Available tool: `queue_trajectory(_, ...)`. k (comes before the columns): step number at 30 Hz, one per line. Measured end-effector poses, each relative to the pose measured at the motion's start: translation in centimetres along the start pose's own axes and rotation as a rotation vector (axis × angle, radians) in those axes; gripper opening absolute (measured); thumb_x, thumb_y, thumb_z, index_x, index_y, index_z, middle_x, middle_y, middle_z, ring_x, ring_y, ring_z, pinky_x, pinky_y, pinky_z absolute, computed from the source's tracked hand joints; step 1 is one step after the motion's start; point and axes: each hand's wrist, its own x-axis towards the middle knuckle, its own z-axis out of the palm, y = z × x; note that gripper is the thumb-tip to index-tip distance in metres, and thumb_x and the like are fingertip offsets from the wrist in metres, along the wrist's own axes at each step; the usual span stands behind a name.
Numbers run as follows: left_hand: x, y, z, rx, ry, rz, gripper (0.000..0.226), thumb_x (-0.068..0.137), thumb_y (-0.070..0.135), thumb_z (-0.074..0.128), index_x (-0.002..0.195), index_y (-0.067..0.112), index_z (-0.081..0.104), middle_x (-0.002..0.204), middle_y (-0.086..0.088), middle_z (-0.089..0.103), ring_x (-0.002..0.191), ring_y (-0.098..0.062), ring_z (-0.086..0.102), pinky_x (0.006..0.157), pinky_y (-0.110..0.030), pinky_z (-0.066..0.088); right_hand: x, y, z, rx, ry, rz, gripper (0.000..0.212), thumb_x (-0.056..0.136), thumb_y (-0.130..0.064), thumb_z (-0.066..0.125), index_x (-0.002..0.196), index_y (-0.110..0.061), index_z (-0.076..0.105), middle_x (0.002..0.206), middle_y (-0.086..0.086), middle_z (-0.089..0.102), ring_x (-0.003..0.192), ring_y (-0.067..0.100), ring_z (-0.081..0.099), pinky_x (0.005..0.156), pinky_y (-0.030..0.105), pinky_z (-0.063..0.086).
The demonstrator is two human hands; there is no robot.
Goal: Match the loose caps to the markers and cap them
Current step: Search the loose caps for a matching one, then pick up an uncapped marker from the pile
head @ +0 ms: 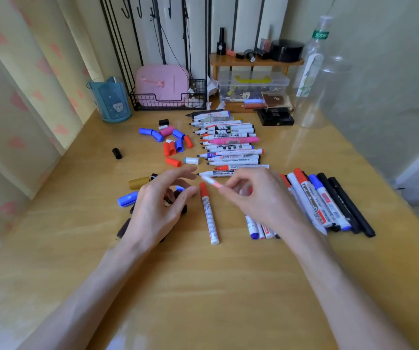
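Observation:
My right hand [258, 198] pinches a white marker [211, 181], blurred by motion, its tip pointing left. My left hand [163, 200] hovers with relaxed, spread fingers over several dark caps [175, 195] and holds nothing. Between the hands a red-capped marker [209, 213] lies on the wooden table [203, 286]. A row of uncapped markers [228, 145] lies farther back. Loose blue, red, pink and white caps [173, 142] are scattered left of that row. Capped markers [329, 200] lie in a group at the right.
A gold cap [139, 183], a blue cap [127, 199] and a black cap [117, 153] lie at the left. A blue cup [110, 99], wire rack with pink case [163, 84], clear box [253, 87] and plastic bottle [314, 72] stand at the back.

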Motion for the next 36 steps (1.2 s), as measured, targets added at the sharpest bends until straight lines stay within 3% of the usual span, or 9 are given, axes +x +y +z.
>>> queue_trajectory(2,0.2,0.3,0.7,0.043,-0.011,0.053,0.027,0.099,0.027,0.067,0.125,0.023,0.069,0.112,0.014,0.070,0.100,-0.013,0.070,0.075,-0.032,0.055,0.4,1.4,-1.6,-0.096,0.062,0.141,0.024,0.087,-0.048,0.079,0.074,-0.029,0.071,0.067,-0.017,0.067,0.062,0.001,0.063,0.058,0.028,0.052)
queue_trajectory(8,1.1,1.2,3.8,0.078,-0.137,0.107,0.024,0.096,0.029,0.073,0.120,0.026,0.071,0.106,0.014,0.069,0.094,-0.012,0.068,0.074,-0.019,0.048,0.5,3.7,-3.8,-0.366,0.094,0.362,0.033,0.087,-0.042,0.077,0.069,-0.014,0.072,0.073,0.004,0.073,0.075,0.030,0.067,0.066,0.036,0.057)
queue_trajectory(12,1.5,1.2,4.0,0.080,-0.124,0.099,0.020,0.098,0.026,0.072,0.117,0.024,0.072,0.106,0.014,0.070,0.093,-0.013,0.069,0.073,-0.023,0.050,0.5,4.0,-4.6,-0.338,0.092,0.404,0.033,0.085,-0.041,0.081,0.068,-0.014,0.070,0.072,0.004,0.071,0.071,0.030,0.063,0.064,0.030,0.045)
queue_trajectory(15,1.3,1.0,3.1,0.112,-0.095,0.096,0.019,0.097,0.023,0.071,0.117,0.024,0.072,0.105,0.015,0.071,0.096,-0.009,0.069,0.074,-0.024,0.052,0.2,3.8,-5.1,-0.394,0.086,0.407,0.027,0.086,-0.042,0.080,0.082,-0.017,0.072,0.080,0.003,0.072,0.074,0.029,0.063,0.064,0.030,0.042)
queue_trajectory(18,1.1,0.6,1.6,0.128,-0.071,0.051,0.022,0.098,0.026,0.068,0.119,0.026,0.072,0.105,0.017,0.071,0.099,-0.007,0.068,0.076,-0.018,0.050,0.1,3.4,-4.8,-0.439,0.174,0.327,0.024,0.091,-0.041,0.076,0.096,-0.019,0.069,0.088,0.002,0.072,0.078,0.029,0.064,0.064,0.031,0.043)
queue_trajectory(21,0.8,-0.5,-0.1,0.125,-0.040,-0.001,0.022,0.098,0.019,0.067,0.119,0.026,0.072,0.105,0.016,0.073,0.101,-0.012,0.068,0.077,-0.022,0.051,0.5,3.2,-3.2,-0.363,0.231,0.153,0.017,0.094,-0.037,0.072,0.105,-0.024,0.069,0.091,-0.005,0.072,0.083,0.022,0.067,0.064,0.031,0.047)
queue_trajectory(27,0.2,-2.7,-2.7,0.124,0.004,-0.081,0.021,0.098,0.017,0.068,0.115,0.029,0.073,0.103,0.011,0.074,0.094,-0.013,0.070,0.074,-0.027,0.052,2.1,3.1,1.5,-0.373,0.137,-0.158,0.025,0.094,-0.029,0.072,0.118,-0.021,0.071,0.109,0.000,0.068,0.106,0.024,0.057,0.083,0.036,0.044)
queue_trajectory(33,-0.3,-3.5,-3.8,0.200,0.014,-0.072,0.024,0.096,0.013,0.070,0.114,0.029,0.073,0.098,0.013,0.072,0.089,-0.013,0.068,0.070,-0.020,0.050,4.4,2.8,3.7,-0.489,0.095,-0.209,0.031,0.096,-0.028,0.072,0.126,-0.020,0.071,0.116,0.003,0.068,0.115,0.027,0.053,0.095,0.041,0.043)
queue_trajectory(36,0.0,-3.4,-4.2,0.233,0.022,-0.067,0.022,0.097,0.016,0.070,0.112,0.031,0.073,0.097,0.016,0.069,0.088,-0.010,0.067,0.068,-0.014,0.046,5.7,2.5,3.7,-0.516,0.054,-0.191,0.026,0.094,-0.033,0.074,0.117,-0.022,0.071,0.112,0.002,0.067,0.112,0.027,0.053,0.096,0.040,0.040)
